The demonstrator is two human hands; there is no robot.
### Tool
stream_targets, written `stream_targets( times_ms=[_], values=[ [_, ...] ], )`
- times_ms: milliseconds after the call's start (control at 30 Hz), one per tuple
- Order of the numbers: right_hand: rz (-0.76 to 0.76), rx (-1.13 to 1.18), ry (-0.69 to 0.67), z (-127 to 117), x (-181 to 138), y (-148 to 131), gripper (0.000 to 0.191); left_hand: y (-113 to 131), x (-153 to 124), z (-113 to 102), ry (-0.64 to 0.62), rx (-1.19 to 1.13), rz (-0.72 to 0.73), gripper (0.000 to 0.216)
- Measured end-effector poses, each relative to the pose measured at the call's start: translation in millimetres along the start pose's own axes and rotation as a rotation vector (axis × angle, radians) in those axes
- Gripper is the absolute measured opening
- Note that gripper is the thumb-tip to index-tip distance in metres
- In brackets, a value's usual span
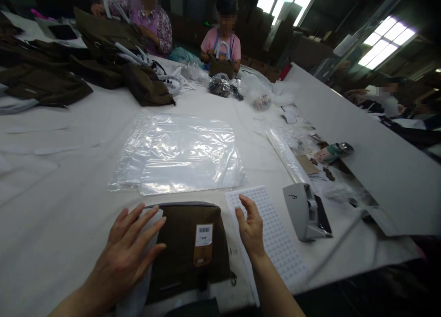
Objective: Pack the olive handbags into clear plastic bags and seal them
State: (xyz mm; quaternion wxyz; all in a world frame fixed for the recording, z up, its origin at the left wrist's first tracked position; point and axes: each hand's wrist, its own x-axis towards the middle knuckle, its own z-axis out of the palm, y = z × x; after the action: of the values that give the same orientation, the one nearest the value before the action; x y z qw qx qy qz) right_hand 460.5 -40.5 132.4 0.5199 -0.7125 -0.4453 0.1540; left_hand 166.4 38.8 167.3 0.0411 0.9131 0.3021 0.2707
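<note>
A dark olive bag lies flat on the white table directly in front of me. It carries a brown tag with a white barcode label. My left hand rests with fingers spread across the bag's left side, over a whitish wrapped strip. To the right of the bag, my right hand hovers over a sheet of small printed labels. Its thumb and forefinger are apart, and nothing shows between them; the other fingers are partly hidden.
A stack of clear plastic bags lies beyond the bag. On the right are a grey tape dispenser, a plastic roll and a bottle. Several olive bags are piled far left. Co-workers are across the table.
</note>
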Motion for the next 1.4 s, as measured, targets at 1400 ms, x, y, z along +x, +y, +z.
stream_targets(
  times_ms=[1400],
  values=[
    [-0.547,-0.379,-0.415,-5.7,-77.4,-1.0,0.044,25.5,139.3,61.9,-0.71,-0.54,-0.277,0.037]
  ],
)
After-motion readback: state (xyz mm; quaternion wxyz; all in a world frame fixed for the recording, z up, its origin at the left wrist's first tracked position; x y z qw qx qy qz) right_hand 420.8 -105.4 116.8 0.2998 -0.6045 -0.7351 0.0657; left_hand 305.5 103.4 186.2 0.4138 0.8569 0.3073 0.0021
